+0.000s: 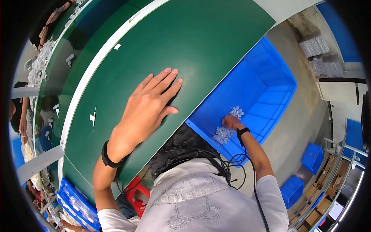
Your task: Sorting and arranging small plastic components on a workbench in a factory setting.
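Observation:
My left hand lies flat, palm down and fingers spread, on the green table top near its edge, holding nothing. My right hand reaches down into a big blue plastic crate on the floor to my right. Its fingers are closed among a small heap of clear plastic parts at the crate's bottom; more of these parts lie just beyond the hand. Both wrists carry black bands, and a black cable runs along my right arm.
A white strip borders the green top, with small white parts on it. Beyond it runs a second belt with white parts and other people's hands. Smaller blue bins stand on the floor at right, blue trays at lower left.

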Motion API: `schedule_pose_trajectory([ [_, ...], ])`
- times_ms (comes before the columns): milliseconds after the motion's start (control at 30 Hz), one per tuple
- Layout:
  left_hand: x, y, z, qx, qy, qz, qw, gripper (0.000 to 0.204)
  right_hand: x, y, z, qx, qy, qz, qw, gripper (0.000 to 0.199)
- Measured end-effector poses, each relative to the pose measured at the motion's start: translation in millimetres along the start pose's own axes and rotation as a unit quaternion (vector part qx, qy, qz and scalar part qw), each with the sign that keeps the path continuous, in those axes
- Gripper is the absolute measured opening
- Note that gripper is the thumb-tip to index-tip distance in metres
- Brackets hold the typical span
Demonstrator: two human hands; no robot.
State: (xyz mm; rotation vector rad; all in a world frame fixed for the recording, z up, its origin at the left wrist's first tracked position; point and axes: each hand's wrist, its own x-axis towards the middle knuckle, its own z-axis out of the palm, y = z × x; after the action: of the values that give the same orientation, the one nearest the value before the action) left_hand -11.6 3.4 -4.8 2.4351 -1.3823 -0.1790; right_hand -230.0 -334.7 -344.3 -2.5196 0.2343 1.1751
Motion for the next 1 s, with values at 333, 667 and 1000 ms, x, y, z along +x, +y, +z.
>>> schedule_pose_trajectory([
  [333,-1.4,-3.8,0.3,0.012,0.001,0.001,1.0,0.066,9.9,-6.1,-1.8,0.045,-0.079,0.014,0.996,0.028],
  [667,-3.0,-5.4,16.3,0.001,0.037,0.023,0.999,0.066,20.8,66.8,22.1,0.334,-0.086,-0.012,0.938,0.022],
  [1000,-6.5,10.2,-2.1,-0.176,-0.018,0.007,0.984,0.045,-114.1,-49.8,-158.4,0.52,0.13,-0.107,0.838,0.026],
])
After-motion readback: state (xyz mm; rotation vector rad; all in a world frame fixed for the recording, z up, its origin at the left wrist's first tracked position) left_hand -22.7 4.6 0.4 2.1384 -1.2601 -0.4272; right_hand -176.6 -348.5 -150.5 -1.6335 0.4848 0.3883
